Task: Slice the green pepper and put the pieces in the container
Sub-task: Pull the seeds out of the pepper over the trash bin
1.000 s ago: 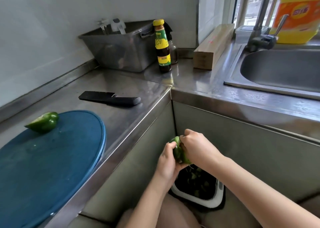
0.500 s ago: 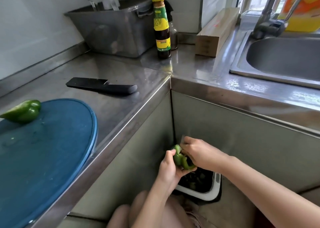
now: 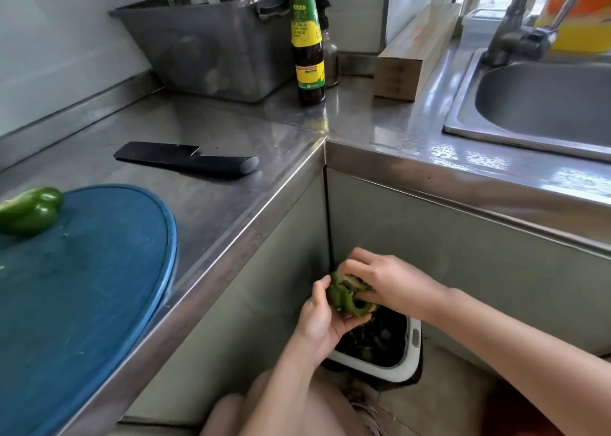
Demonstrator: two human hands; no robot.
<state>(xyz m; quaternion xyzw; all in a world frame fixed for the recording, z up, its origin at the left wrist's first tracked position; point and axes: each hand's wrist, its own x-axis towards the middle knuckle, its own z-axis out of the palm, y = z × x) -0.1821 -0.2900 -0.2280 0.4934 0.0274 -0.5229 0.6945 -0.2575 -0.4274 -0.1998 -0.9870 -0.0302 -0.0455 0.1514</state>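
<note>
A ragged, hollowed piece of green pepper (image 3: 344,298) is cupped in the curled fingers of the left hand (image 3: 319,323), and its inside is pinched by the right hand (image 3: 386,278). Both are held just above a white-rimmed bin (image 3: 411,343) on the floor. A glossy green pepper half (image 3: 29,210) is set on the round blue cutting board (image 3: 99,270). A black knife (image 3: 185,161) is laid on the steel counter (image 3: 231,128).

Board (image 3: 99,287): lay left on the counter (image 3: 231,124).
Half pepper (image 3: 29,210): sat at the board's far-left edge.
Knife (image 3: 185,161): lay behind the board.
Tub (image 3: 211,48), bottle (image 3: 305,38), box (image 3: 413,55): stood at the back, left to right.
Sink (image 3: 545,105): sat far right.
Bin (image 3: 410,353): stood on the floor, below the counter's corner.
Piece (image 3: 347,298): was over the bin.
</note>
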